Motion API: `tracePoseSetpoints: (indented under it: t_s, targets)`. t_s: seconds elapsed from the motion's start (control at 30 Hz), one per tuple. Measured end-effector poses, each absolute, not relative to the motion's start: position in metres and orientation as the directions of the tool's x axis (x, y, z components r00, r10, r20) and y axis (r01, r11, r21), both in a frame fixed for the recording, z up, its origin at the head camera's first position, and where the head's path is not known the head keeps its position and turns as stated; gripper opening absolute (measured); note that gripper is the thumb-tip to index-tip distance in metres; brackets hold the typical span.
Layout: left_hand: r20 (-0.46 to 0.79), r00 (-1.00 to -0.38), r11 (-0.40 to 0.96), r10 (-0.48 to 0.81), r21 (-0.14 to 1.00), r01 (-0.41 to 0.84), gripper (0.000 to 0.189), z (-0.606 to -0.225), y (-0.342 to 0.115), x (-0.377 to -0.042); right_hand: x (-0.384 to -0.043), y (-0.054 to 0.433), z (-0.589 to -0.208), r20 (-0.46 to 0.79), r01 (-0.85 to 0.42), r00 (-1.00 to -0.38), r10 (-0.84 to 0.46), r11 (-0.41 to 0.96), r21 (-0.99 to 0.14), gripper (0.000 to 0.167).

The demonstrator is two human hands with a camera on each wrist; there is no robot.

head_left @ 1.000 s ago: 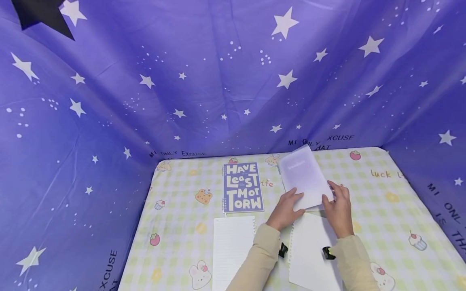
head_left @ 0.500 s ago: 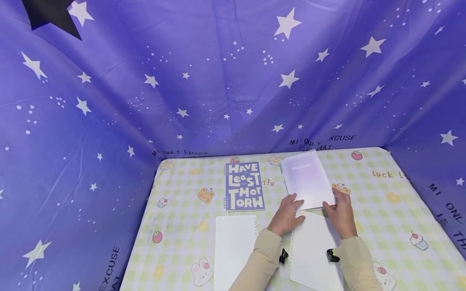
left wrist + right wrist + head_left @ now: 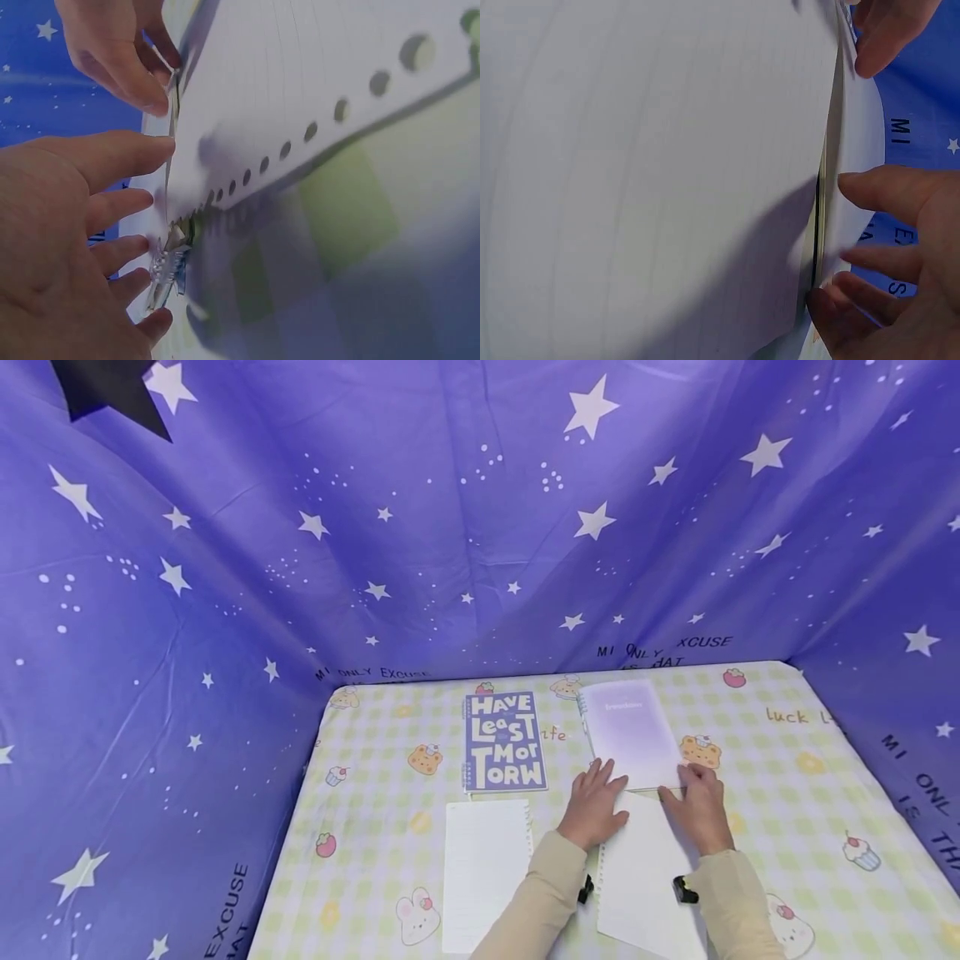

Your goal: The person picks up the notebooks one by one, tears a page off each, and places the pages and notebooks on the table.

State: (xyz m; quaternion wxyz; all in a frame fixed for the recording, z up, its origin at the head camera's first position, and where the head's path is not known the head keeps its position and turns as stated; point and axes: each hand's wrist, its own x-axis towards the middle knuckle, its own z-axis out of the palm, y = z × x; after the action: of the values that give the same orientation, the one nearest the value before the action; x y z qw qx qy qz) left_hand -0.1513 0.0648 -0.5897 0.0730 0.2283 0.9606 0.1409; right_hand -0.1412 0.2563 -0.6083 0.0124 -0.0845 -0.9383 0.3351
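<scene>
A pale purple spiral notebook lies closed at the back right of the table, its coil along the left side. My left hand rests at its lower left corner, fingers spread; in the left wrist view the fingertips reach the near edge beside the coil. At the lower right corner my right hand touches the notebook, thumb by the near edge and fingers at the right side. Under both wrists lies a loose hole-punched sheet, its punched side on the left.
Left of the purple notebook is a blue notebook with large white lettering. Another loose lined sheet lies in front of it, punched side on the right. A checked cloth covers the table; a starry purple curtain stands behind it.
The purple notebook, tilted up at its far end before, has come down flat and straightened. Both hands stay at its near corners, the right slightly lower.
</scene>
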Motion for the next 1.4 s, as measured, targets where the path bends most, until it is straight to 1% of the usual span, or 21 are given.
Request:
tracePoseSetpoints:
  t_s: [0.17, 0.33, 0.43, 0.63, 0.73, 0.87, 0.97, 1.03, 1.17, 1.33, 1.4]
  targets:
    - [-0.078, -0.882, 0.87, 0.465, 0.221, 0.44, 0.057, -0.593, 0.065, -0.157, -0.138, 0.252, -0.608, 0.009, 0.105, -0.99, 0.139, 0.787, -0.608, 0.051]
    - [-0.076, -0.878, 0.873, 0.473, 0.175, 0.455, 0.06, -0.596, 0.065, -0.159, -0.131, 0.245, -0.608, 0.11, 0.045, -0.983, 0.148, 0.771, -0.635, 0.023]
    - [-0.076, -0.877, 0.874, 0.474, 0.159, 0.459, 0.061, -0.597, 0.065, -0.16, -0.127, 0.238, -0.61, 0.145, 0.002, -0.982, 0.122, 0.771, -0.637, 0.015]
    - [-0.077, -0.875, 0.87, 0.479, 0.172, 0.461, 0.059, -0.599, 0.062, -0.161, -0.125, 0.228, -0.616, 0.162, -0.041, -0.984, 0.074, 0.791, -0.61, 0.012]
    - [-0.073, -0.87, 0.866, 0.487, 0.174, 0.47, 0.059, -0.6, 0.061, -0.161, -0.125, 0.225, -0.618, 0.14, -0.044, -0.989, 0.05, 0.8, -0.598, 0.01]
    - [-0.067, -0.87, 0.865, 0.488, 0.173, 0.471, 0.059, -0.599, 0.059, -0.158, -0.123, 0.223, -0.62, 0.105, -0.049, -0.994, 0.015, 0.811, -0.584, 0.014]
    - [-0.066, -0.885, 0.875, 0.461, 0.199, 0.44, 0.059, -0.597, 0.057, -0.153, -0.122, 0.22, -0.619, 0.096, -0.076, -0.995, -0.024, 0.806, -0.587, 0.012]
    - [-0.064, -0.895, 0.88, 0.442, 0.226, 0.418, 0.06, -0.595, 0.055, -0.148, -0.121, 0.218, -0.618, 0.098, -0.101, -0.994, -0.053, 0.8, -0.591, 0.015]
    - [-0.06, -0.902, 0.874, 0.427, 0.285, 0.395, 0.062, -0.595, 0.052, -0.14, -0.121, 0.214, -0.616, 0.125, -0.16, -0.986, -0.106, 0.789, -0.593, 0.016]
    - [-0.078, -0.898, 0.859, 0.433, 0.337, 0.385, 0.062, -0.593, 0.049, -0.134, -0.121, 0.214, -0.612, 0.138, -0.214, -0.977, -0.163, 0.781, -0.586, 0.007]
    - [-0.091, -0.895, 0.854, 0.437, 0.354, 0.381, 0.062, -0.59, 0.047, -0.131, -0.122, 0.215, -0.608, 0.139, -0.248, -0.969, -0.205, 0.781, -0.573, 0.005]
